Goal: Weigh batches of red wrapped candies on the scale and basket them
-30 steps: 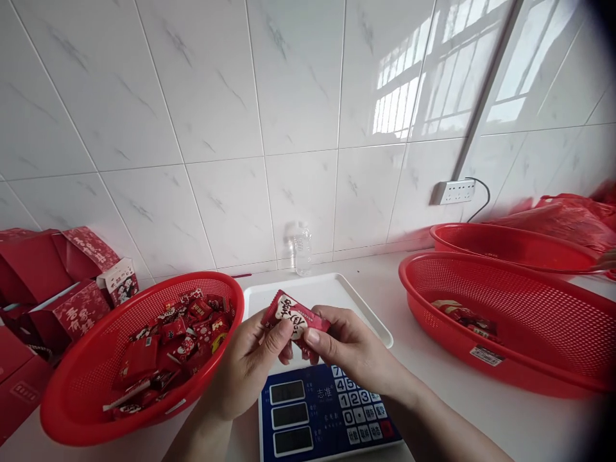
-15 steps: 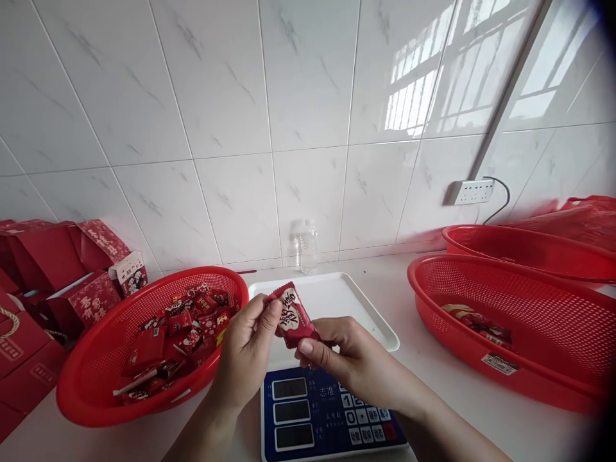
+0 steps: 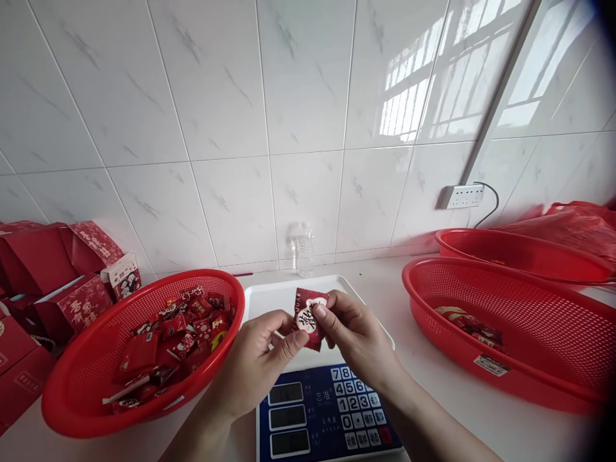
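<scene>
A small dark red candy packet [image 3: 306, 321] with a cream label and black lettering is held up between both hands. My left hand [image 3: 262, 359] pinches its lower left part, thumb in front. My right hand [image 3: 359, 333] grips its right edge with thumb and fingers. Below and behind them is a digital scale with a blue keypad panel [image 3: 317, 410] and a white weighing tray [image 3: 269, 301]. To the left of my left hand, a red basket [image 3: 77, 391] holds many wrapped sweets [image 3: 192, 327].
On the right, a red basket [image 3: 433, 301] has a few packets [image 3: 476, 330] in it; another red basket [image 3: 510, 250] stands behind. Red gift boxes [image 3: 43, 263] crowd the left. A clear plastic bottle [image 3: 305, 250] stands by the tiled wall, and a power socket [image 3: 462, 196] is mounted there.
The packet has been turned in my fingers and shifted slightly right. My left thumb has moved to its lower edge, my right hand has risen to its right side. The view has shifted slightly.
</scene>
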